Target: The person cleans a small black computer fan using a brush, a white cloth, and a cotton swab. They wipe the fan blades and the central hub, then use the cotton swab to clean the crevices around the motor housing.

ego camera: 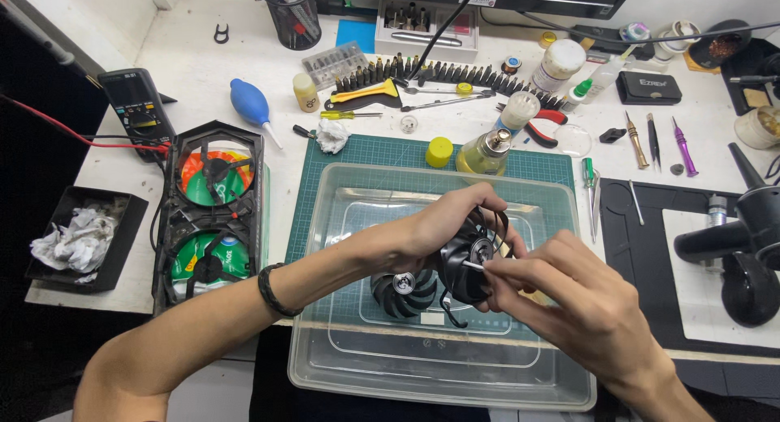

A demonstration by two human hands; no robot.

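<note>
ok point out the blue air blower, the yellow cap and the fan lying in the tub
blue air blower (pixel 248 101): head view, on the middle of its bulb.
yellow cap (pixel 439 151): head view, on its top face.
fan in the tub (pixel 404 291): head view, on its blades beside the hub.

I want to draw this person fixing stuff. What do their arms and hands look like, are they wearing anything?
Both arms are bare, with no sleeves and no gloves. The left hand has a dark braided band around its wrist. The right hand wears nothing: no ring, watch or band shows.

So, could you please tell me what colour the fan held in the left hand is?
Black; the fan shows best in the head view.
</note>
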